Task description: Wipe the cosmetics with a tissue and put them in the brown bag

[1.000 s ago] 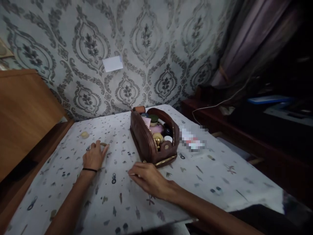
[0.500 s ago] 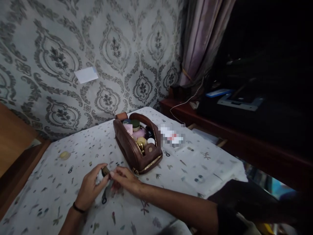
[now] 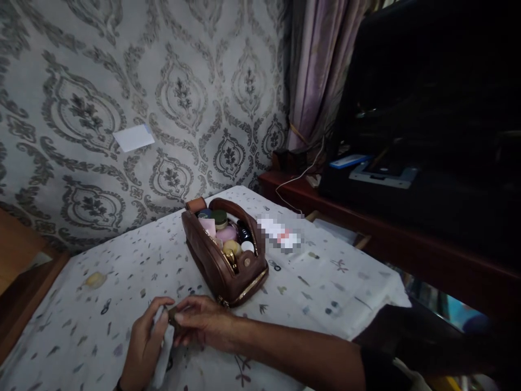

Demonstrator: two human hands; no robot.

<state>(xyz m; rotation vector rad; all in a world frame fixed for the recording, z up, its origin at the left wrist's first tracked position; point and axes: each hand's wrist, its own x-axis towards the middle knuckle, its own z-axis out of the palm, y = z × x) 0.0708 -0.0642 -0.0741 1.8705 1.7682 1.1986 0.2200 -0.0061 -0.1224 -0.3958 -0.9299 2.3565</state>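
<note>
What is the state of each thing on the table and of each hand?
Brown leather pouch: open, full of small jars.
Small dark object: pinched between both hands, above the table.
Left hand: closed on small dark object.
Right hand: closed on small dark object.
Pale round lid: lying flat, apart.

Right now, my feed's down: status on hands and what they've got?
Left hand and right hand together, pinching a small dark object. White cloth under left fingers. Open brown pouch just beyond, not touched.
</note>
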